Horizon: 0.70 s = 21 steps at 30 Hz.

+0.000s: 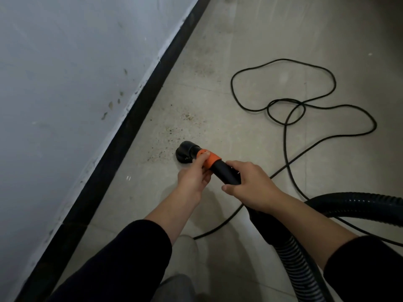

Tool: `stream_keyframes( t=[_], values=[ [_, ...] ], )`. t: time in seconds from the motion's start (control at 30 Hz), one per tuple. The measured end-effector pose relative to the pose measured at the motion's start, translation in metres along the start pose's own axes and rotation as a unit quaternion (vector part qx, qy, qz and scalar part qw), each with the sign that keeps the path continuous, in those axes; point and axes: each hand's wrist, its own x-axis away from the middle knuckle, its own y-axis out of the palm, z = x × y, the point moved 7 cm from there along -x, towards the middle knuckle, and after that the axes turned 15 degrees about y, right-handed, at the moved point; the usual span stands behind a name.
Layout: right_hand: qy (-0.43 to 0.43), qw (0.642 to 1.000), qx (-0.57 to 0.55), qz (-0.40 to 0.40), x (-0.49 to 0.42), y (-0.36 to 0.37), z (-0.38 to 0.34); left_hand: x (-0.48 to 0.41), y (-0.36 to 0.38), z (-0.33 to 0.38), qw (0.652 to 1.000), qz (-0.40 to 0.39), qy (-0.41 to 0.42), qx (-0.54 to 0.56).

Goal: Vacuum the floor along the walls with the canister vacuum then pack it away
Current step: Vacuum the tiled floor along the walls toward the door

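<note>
A black round vacuum nozzle (185,153) rests on the pale tiled floor, a little way out from the black skirting board (122,136). Behind it comes an orange collar (210,159) and a black tube (226,174). My left hand (193,176) grips the orange collar from the left side. My right hand (250,185) is wrapped around the black tube just behind it. A ribbed black hose (357,203) curves from the tube off to the right. Grit and crumbs (174,127) lie scattered on the floor just beyond the nozzle.
A thin black power cord (283,101) lies in loose loops on the floor to the right and trails back under my arms. The white wall (65,73) fills the left side. My pale shoe (185,247) stands below my left forearm.
</note>
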Motion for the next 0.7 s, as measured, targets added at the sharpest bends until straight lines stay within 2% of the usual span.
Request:
stream_keyframes(
  t=[0.7],
  values=[
    [-0.059,0.997,0.038,-0.039,-0.014,0.039,-0.04,-0.005,-0.056,0.024,0.997,0.067,0.026,0.017]
  ],
)
